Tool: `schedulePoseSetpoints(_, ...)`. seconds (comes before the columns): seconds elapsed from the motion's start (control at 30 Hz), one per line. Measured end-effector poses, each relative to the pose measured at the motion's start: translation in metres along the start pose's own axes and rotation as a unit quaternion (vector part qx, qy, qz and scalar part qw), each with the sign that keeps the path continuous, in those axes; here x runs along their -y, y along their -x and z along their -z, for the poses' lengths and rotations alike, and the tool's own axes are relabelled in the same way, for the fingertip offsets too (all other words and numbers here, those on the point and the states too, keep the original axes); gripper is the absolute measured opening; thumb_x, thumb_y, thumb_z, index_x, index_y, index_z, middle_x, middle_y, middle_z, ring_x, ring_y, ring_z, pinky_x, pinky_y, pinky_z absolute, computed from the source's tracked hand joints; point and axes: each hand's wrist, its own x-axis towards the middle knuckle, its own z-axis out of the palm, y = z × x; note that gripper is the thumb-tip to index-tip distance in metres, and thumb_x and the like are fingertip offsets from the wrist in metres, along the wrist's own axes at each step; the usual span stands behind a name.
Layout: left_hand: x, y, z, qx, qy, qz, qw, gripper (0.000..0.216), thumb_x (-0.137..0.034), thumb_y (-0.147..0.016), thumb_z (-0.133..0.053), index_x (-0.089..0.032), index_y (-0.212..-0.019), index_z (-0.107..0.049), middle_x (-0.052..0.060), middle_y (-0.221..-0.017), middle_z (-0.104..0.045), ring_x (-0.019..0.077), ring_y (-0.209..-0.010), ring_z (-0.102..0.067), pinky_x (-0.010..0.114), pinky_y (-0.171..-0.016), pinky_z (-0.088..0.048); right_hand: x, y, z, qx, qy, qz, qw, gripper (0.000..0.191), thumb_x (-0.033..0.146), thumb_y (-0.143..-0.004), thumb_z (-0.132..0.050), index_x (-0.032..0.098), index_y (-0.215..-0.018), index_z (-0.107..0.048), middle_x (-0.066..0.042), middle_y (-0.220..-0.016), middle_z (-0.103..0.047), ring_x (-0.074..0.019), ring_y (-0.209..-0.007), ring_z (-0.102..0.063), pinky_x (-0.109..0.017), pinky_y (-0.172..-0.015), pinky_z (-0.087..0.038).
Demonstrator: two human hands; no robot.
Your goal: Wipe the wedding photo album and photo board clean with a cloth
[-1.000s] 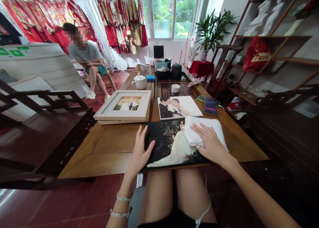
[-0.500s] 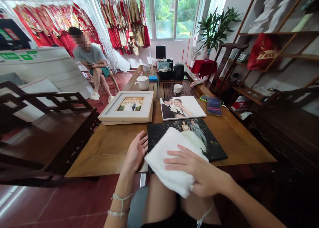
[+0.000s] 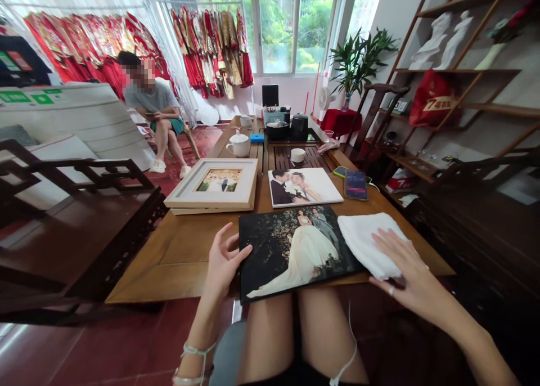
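Note:
A dark wedding photo panel [image 3: 291, 248] lies at the near edge of the wooden table [image 3: 185, 251], overhanging my knees. My left hand [image 3: 221, 259] holds its left edge, thumb on top and fingers curled around it. My right hand [image 3: 407, 270] lies flat with fingers spread on a folded white cloth [image 3: 367, 242], which rests at the panel's right edge and partly on the table.
Behind the panel lie a lighter wedding photo print [image 3: 304, 186], a phone [image 3: 355, 183] and a stack of framed pictures [image 3: 213, 184]. Tea ware [image 3: 238, 144] stands further back. A person [image 3: 154, 113] sits at the far left. Wooden chairs flank the table.
My right hand swept the cloth from the panel's near left part across to its right edge. My left hand shifted its grip on the left edge; the panel has turned a little.

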Motion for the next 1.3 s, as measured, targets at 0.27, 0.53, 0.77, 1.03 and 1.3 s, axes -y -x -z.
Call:
schedulePoseSetpoints(0.27, -0.044, 0.031, -0.004, -0.072, -0.058, -0.068, 0.993, 0.08, -0.027, -0.051, -0.089, -0.02, -0.122, -0.053, 0.004, -0.107, -0.061, 0.0159, -0.071, -0.072, 0.032, -0.071, -0.06, 0.162, -0.041, -0.043, -0.002, -0.062, 0.201, 0.978, 0.074, 0.03, -0.086, -0.059, 0.012, -0.15, -0.028, -0.017, -0.156, -0.031, -0.037, -0.147, -0.013, -0.065, -0.114, -0.024)
schedulePoseSetpoints(0.53, -0.063, 0.054, -0.013, -0.093, -0.061, -0.133, 0.985, 0.075, -0.029, -0.057, -0.086, -0.028, -0.117, -0.041, 0.0, -0.103, -0.056, 0.0164, -0.078, -0.071, 0.025, -0.063, -0.059, 0.182, -0.058, -0.058, -0.074, -0.047, 0.229, 0.969, 0.068, 0.002, -0.076, -0.039, 0.011, -0.143, -0.045, -0.016, -0.143, -0.051, -0.0343, -0.142, -0.03, -0.059, -0.11, -0.037)
schedulePoseSetpoints(0.77, -0.066, 0.074, -0.032, -0.023, -0.005, -0.176, 0.984, 0.048, -0.049, -0.088, -0.054, -0.033, -0.131, -0.04, 0.007, -0.128, -0.058, 0.0217, -0.104, -0.068, 0.031, -0.079, -0.059, 0.16, -0.066, -0.034, -0.176, -0.177, 0.235, 0.939, 0.063, 0.008, -0.088, -0.037, 0.018, -0.15, -0.033, -0.013, -0.14, -0.054, -0.0302, -0.132, -0.047, -0.052, -0.103, -0.048)
schedulePoseSetpoints(1.03, 0.007, 0.052, -0.035, -0.029, -0.008, -0.097, 0.995, 0.062, -0.044, -0.085, -0.064, -0.027, -0.138, -0.037, 0.012, -0.145, -0.045, 0.0269, -0.14, -0.039, 0.04, -0.11, -0.041, 0.163, -0.08, 0.003, -0.496, -0.403, -0.137, 0.757, 0.047, 0.02, -0.082, -0.071, 0.019, -0.128, -0.058, -0.013, -0.125, -0.065, -0.0337, -0.114, -0.062, -0.055, -0.093, -0.055)
schedulePoseSetpoints(1.3, 0.022, 0.058, -0.052, -0.065, 0.138, -0.031, 0.988, 0.064, -0.05, -0.082, -0.067, -0.022, -0.136, -0.048, 0.012, -0.129, -0.063, 0.0262, -0.117, -0.062, 0.032, -0.095, -0.052, 0.163, -0.088, -0.021, -0.42, -0.651, -0.311, 0.552, 0.053, 0.026, -0.082, -0.07, 0.027, -0.133, -0.055, -0.003, -0.131, -0.062, -0.0245, -0.119, -0.059, -0.049, -0.103, -0.048)
